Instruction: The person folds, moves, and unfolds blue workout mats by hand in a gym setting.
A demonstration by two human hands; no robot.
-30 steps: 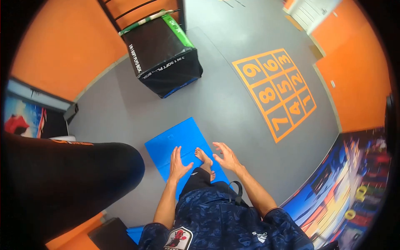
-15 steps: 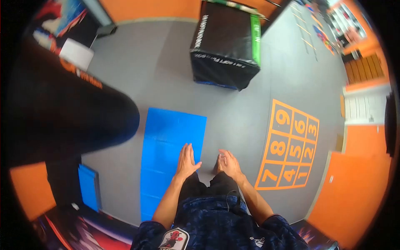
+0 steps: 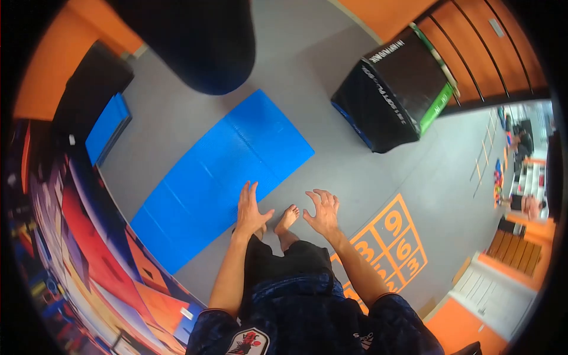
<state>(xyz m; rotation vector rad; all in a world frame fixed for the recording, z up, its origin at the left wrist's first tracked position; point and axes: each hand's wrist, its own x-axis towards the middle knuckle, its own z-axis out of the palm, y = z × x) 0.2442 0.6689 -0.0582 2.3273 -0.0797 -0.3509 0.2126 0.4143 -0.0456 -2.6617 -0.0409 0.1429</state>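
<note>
My left hand (image 3: 250,210) is held out in front of me with the thumb and fingers apart, holding nothing. From this view it overlaps the edge of the blue exercise mat (image 3: 236,145) on the floor. My right hand (image 3: 323,211) is raised at about the same height, fingers spread and curved, also empty. Between the two hands a bare foot (image 3: 288,218) shows on the grey floor. Below lie my black shorts (image 3: 296,258) and dark blue shirt (image 3: 296,319).
A dark punching bag (image 3: 204,47) hangs at the top. The black soft plyo box (image 3: 396,89) stands at upper right. An orange number grid (image 3: 387,234) marks the floor to my right. Folded blue mats (image 3: 108,130) lean at left. A person (image 3: 528,205) is far off at right.
My view has turned left, so the mat, box and number grid appear rotated. Both hands have spread their fingers wider, and a bare foot shows between them.
</note>
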